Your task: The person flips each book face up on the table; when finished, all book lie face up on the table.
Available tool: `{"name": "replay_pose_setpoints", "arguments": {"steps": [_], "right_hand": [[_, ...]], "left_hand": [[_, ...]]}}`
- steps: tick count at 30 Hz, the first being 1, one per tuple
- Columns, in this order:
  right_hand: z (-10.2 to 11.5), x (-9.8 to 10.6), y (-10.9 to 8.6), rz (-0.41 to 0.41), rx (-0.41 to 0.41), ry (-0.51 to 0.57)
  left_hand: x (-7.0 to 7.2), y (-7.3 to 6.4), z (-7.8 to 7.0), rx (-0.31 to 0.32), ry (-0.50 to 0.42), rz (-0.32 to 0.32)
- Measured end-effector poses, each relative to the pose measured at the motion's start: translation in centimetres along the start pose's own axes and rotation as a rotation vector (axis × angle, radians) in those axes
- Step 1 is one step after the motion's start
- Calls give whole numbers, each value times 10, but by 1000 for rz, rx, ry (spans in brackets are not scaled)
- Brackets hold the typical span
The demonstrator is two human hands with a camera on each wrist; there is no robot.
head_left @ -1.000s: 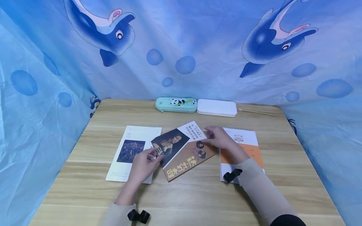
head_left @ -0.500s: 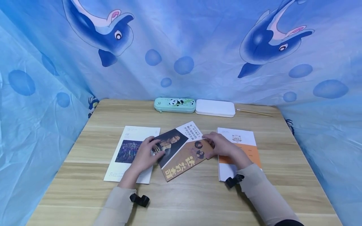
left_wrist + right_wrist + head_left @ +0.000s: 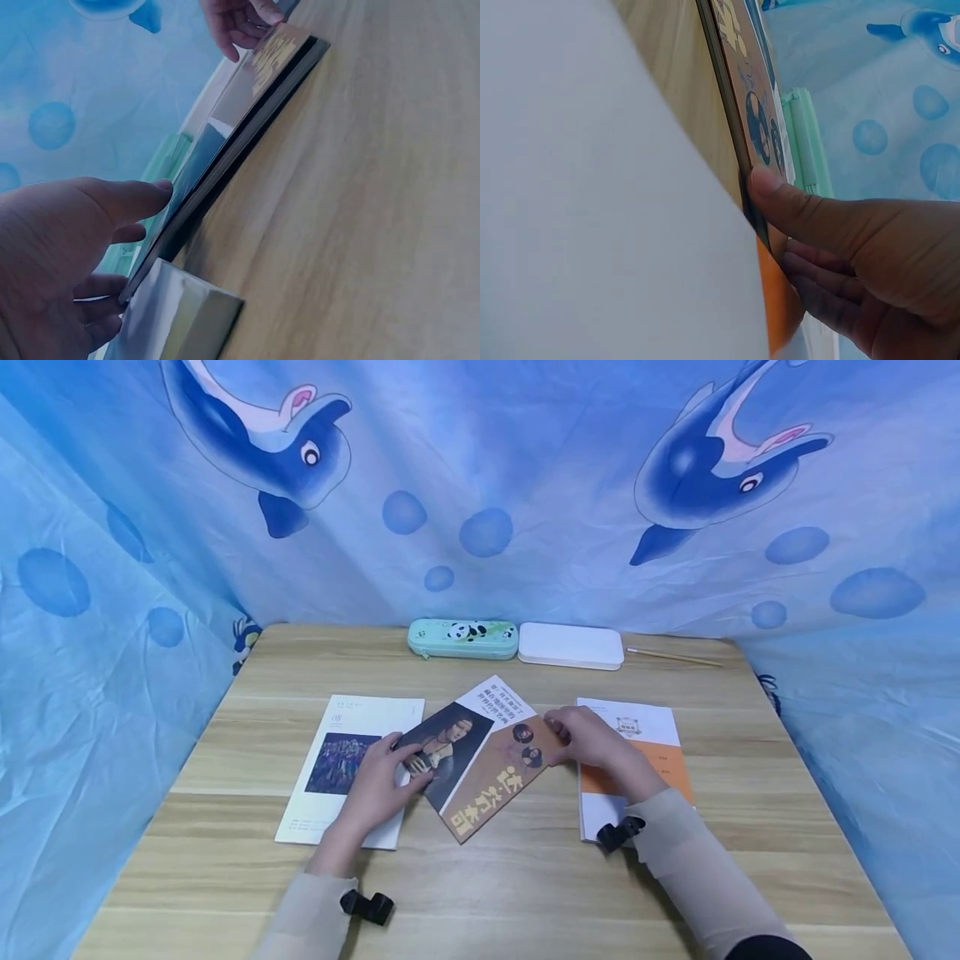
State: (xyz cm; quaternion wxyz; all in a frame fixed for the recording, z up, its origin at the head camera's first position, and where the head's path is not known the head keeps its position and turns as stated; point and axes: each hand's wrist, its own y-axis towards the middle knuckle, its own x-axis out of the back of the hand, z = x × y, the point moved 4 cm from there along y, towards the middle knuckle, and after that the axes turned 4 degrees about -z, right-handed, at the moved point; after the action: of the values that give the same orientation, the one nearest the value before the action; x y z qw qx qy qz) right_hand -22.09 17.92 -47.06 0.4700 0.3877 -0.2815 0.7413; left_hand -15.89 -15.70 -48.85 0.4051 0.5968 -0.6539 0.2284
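With the curled fingers of our left hand (image 3: pixel 377 785) and right hand (image 3: pixel 596 743), we are gripping opposite sides of a rectangular brown, black and white paper book (image 3: pixel 495 760), which is slanting over the wood-grain counter (image 3: pixel 510 902) between a white book with a dark picture (image 3: pixel 337 760) and an orange-and-white paper book (image 3: pixel 663 764).

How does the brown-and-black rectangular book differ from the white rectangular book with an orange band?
The brown-and-black book is turned diagonally; the white book with an orange band lies nearly straight. The first shows a portrait and gold lettering; the second, a small crest. The left hand and right hand hold the first; neither holds the second. Both are closed, printed covers up.
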Motion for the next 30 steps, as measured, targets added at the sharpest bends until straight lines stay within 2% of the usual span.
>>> {"name": "replay_pose_setpoints", "arguments": {"steps": [5,12,16,21,30], "right_hand": [[-5,3,5,-36,-42,-3],[-8,5,10,-65,-41,15],[-9,4,16,-105,-57,12],[-11,1,21,-146,-92,-16],[-8,-2,28,-122,0,-30]], "left_hand": [[2,-9,-2,-26,12,-30],[4,-19,-11,-61,-22,-44],[-1,-21,-18,-49,-49,-13],[-7,-23,-26,-54,-37,30],[-10,-31,-31,-47,-18,77]]}}
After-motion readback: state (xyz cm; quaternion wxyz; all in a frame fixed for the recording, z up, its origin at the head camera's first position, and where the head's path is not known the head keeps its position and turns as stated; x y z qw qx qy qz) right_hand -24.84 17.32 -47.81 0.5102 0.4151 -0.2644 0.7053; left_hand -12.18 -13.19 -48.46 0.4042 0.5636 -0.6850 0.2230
